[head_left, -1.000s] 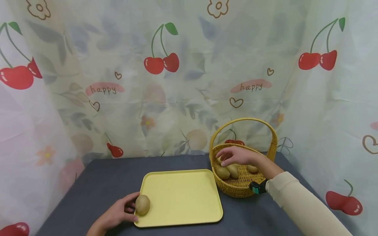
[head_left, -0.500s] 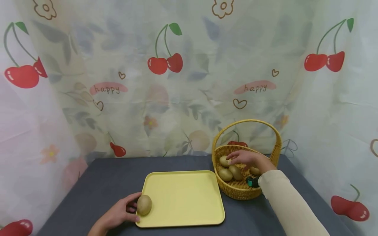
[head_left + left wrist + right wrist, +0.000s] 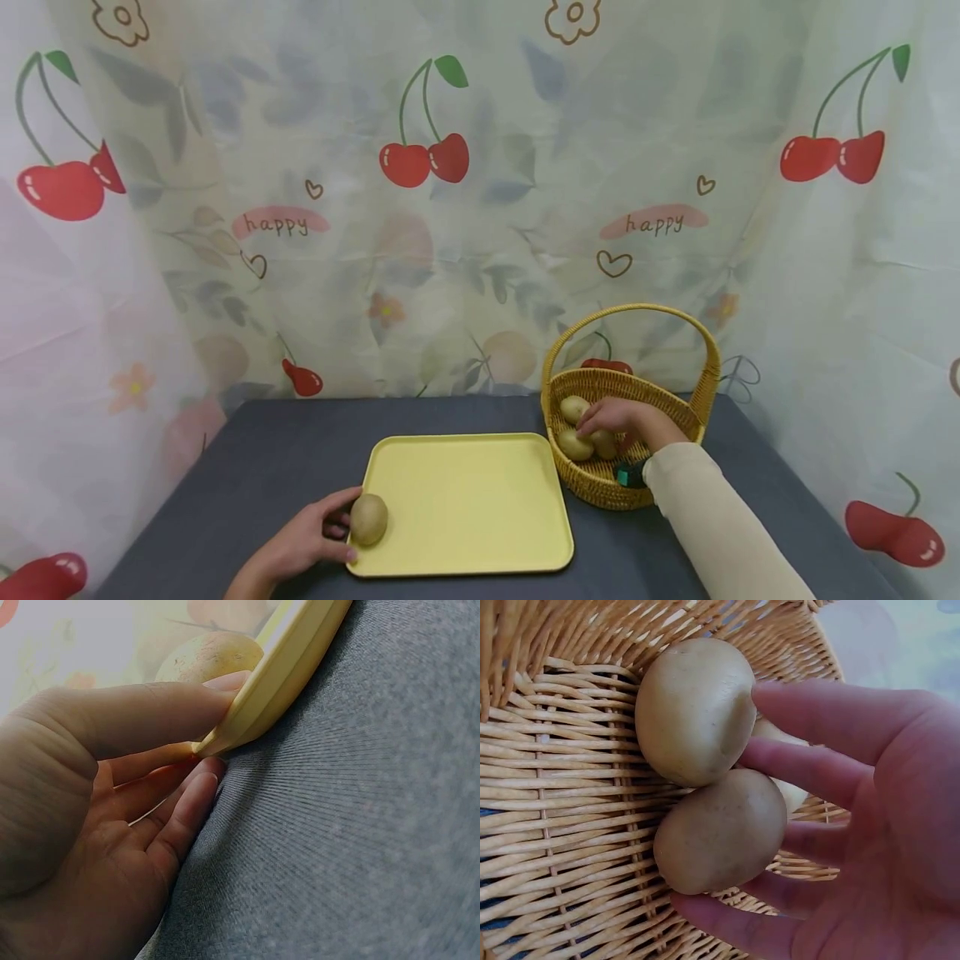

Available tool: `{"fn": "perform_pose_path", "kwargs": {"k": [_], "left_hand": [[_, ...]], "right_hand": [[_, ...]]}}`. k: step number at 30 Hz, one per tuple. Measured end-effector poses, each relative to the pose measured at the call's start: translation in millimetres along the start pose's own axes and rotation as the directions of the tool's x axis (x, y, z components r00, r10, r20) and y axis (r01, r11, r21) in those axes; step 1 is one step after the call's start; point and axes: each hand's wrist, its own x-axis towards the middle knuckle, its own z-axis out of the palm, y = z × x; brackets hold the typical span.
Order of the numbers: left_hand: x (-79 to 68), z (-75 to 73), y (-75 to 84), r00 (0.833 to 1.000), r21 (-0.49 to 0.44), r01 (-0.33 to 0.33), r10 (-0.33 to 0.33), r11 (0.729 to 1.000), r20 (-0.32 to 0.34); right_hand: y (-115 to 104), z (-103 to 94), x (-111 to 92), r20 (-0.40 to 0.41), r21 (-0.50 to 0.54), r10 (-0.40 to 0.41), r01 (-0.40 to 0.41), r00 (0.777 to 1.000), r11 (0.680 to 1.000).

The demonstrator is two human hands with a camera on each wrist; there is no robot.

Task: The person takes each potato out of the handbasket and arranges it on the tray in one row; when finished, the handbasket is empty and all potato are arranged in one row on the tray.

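A yellow tray [image 3: 472, 504] lies on the table with one potato [image 3: 369, 520] at its left side. My left hand [image 3: 303, 537] holds the tray's left rim, thumb on the edge and the other fingers against it from outside. My right hand [image 3: 626, 417] is inside the wicker basket [image 3: 603, 493], among several potatoes. In the right wrist view its thumb touches a paler potato [image 3: 694, 712], while straight, spread fingers reach behind and beside a browner potato [image 3: 724, 832]. Part of a third potato [image 3: 791, 787] shows behind the fingers.
The basket's tall handle [image 3: 630, 308] arches above the right hand. Dark grey cloth [image 3: 300, 442] covers the table. A curtain [image 3: 487, 275] printed with cherries hangs behind and along both sides. The tray's right edge lies close to the basket.
My right hand has lowered into the basket, from above the potatoes to contact with them. The left hand stays at the tray's rim. The head view has shifted slightly.
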Motion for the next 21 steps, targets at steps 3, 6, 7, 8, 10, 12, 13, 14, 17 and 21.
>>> {"fn": "perform_pose_path", "kwargs": {"k": [3, 6, 7, 8, 10, 12, 13, 14, 17, 21], "left_hand": [[-0.2, 0.0, 0.9, 1.0, -0.008, 0.003, -0.003, 1.0, 0.004], [0.2, -0.4, 1.3, 1.0, -0.008, 0.006, -0.006, 1.0, 0.004], [0.2, -0.5, 1.4, 1.0, -0.007, 0.01, -0.01, 1.0, 0.003], [0.2, -0.6, 1.5, 1.0, -0.006, 0.014, -0.014, 1.0, 0.002], [0.3, -0.8, 1.7, 1.0, -0.003, 0.023, -0.023, 1.0, 0.002], [0.2, -0.7, 1.9, 0.999, -0.002, 0.032, -0.032, 0.999, 0.002], [0.2, -0.5, 2.0, 0.999, -0.002, 0.035, -0.035, 0.999, 0.003], [0.2, -0.4, 2.0, 0.999, -0.003, 0.035, -0.035, 0.999, 0.004], [-0.2, 0.3, 2.0, 0.999, -0.003, 0.035, -0.035, 0.999, 0.003], [-0.1, 0.8, 1.6, 0.999, 0.003, 0.036, -0.036, 0.999, 0.0]], "right_hand": [[0.2, 1.0, -3.1, -0.041, 0.016, 0.004, -0.003, 0.999, 1.0], [1.0, 1.8, -6.0, -0.094, 0.036, 0.002, 0.001, 0.996, 0.999], [1.2, 1.8, -6.6, -0.111, 0.05, 0.0, 0.005, 0.994, 0.999], [1.5, 1.6, -6.8, -0.122, 0.059, -0.01, 0.017, 0.992, 0.998], [1.5, 1.4, -6.9, -0.143, 0.089, -0.024, 0.037, 0.989, 0.995], [1.4, 0.3, -7.2, -0.156, 0.12, -0.042, 0.061, 0.987, 0.991], [1.0, -0.2, -7.7, -0.16, 0.138, -0.052, 0.074, 0.986, 0.988], [0.4, -1.0, -8.9, -0.165, 0.152, -0.062, 0.088, 0.984, 0.985], [-2.2, -3.0, -14.8, -0.169, 0.186, -0.107, 0.138, 0.98, 0.973], [-7.4, -3.5, -26.6, -0.178, 0.195, -0.204, 0.238, 0.963, 0.952]]}}
